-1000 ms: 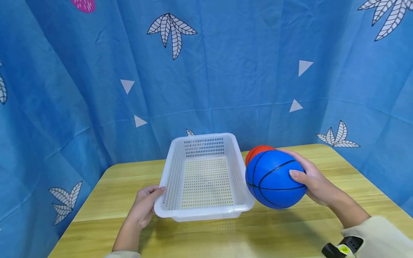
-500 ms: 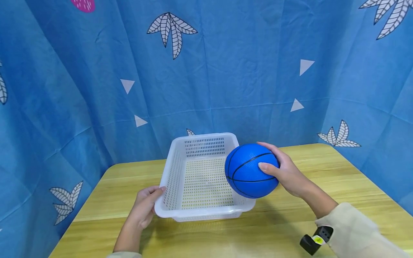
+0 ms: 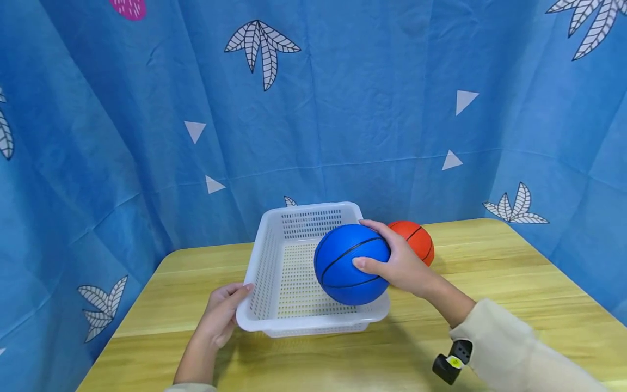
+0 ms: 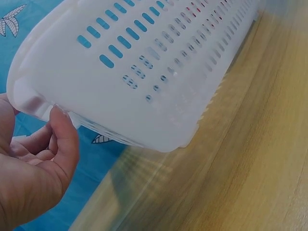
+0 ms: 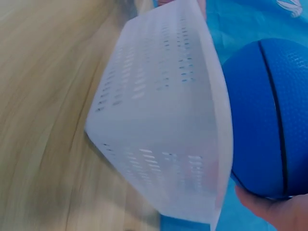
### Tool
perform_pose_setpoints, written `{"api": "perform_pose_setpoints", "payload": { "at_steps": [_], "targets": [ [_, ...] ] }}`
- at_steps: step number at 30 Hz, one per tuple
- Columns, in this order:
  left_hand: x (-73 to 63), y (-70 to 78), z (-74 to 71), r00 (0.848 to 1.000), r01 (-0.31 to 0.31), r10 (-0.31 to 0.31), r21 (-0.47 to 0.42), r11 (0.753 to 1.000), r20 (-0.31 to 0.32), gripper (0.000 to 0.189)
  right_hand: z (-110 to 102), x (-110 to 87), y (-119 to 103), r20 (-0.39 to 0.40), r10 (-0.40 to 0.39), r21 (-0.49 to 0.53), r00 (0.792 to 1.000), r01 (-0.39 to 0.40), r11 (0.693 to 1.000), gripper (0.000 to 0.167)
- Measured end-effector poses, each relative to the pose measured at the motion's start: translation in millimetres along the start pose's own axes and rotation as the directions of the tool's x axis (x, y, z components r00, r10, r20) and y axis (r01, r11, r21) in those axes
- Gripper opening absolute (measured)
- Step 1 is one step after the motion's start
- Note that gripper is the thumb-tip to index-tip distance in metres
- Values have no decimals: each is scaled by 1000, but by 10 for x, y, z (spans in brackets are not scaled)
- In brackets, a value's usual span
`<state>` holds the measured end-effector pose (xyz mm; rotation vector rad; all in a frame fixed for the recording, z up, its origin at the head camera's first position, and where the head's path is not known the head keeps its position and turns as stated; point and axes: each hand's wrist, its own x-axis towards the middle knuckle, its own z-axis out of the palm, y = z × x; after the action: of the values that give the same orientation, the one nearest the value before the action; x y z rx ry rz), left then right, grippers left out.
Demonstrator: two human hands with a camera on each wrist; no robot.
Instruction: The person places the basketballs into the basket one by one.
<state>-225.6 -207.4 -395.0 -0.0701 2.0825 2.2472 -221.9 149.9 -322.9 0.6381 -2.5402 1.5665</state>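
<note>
My right hand (image 3: 404, 264) grips a blue basketball (image 3: 345, 267) with black lines, thumb on its near side. In the head view the ball overlaps the right part of a white perforated plastic basket (image 3: 313, 322). From the right wrist, the ball (image 5: 262, 120) shows just above the basket's rim (image 5: 222, 110). At the basket's left side, my left hand (image 3: 222, 316) pinches the rim, its thumb on top. The left wrist view shows those fingers (image 4: 64, 137) at the rim's corner. Behind my right hand, a red ball (image 3: 417, 242) with black lines is partly hidden.
Everything rests on a wooden table (image 3: 147, 321) with rounded far corners. A blue patterned curtain (image 3: 372, 109) hangs behind it and along both sides. A black strap with a small device (image 3: 453, 362) sits at the right sleeve.
My right hand has carried the blue basketball leftward from beside the basket to over its right part. The red ball shows again behind the hand. My left hand stays at the rim.
</note>
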Motion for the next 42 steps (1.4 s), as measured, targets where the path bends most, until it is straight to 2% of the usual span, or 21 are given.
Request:
{"api": "perform_pose_setpoints", "payload": {
  "at_steps": [4, 9, 16, 26, 34, 42],
  "targets": [
    [2, -10, -7, 1000, 2, -2, 0, 1000, -5, 40, 112, 26, -22, -1, -9, -87, 1000, 9, 996, 74],
    [4, -15, -17, 1000, 4, -4, 1, 1000, -13, 41, 239, 59, -50, 5, -65, -203, 998, 65, 977, 79],
    [10, -16, -17, 1000, 6, -6, -11, 1000, -8, 41, 327, 106, -62, 54, -84, -294, 995, 96, 951, 82],
    [17, -24, -19, 1000, 8, -8, -17, 1000, -19, 40, 436, 154, -6, 136, -106, -454, 985, 157, 877, 83],
    [7, -37, -14, 1000, -2, 2, -18, 1000, -29, 39, 531, 168, 36, 199, -76, -492, 977, 167, 854, 84],
    [-7, -32, -1, 1000, -17, 17, -29, 999, -11, 38, 614, 194, 90, 249, -72, -536, 966, 199, 821, 78]
  ]
}}
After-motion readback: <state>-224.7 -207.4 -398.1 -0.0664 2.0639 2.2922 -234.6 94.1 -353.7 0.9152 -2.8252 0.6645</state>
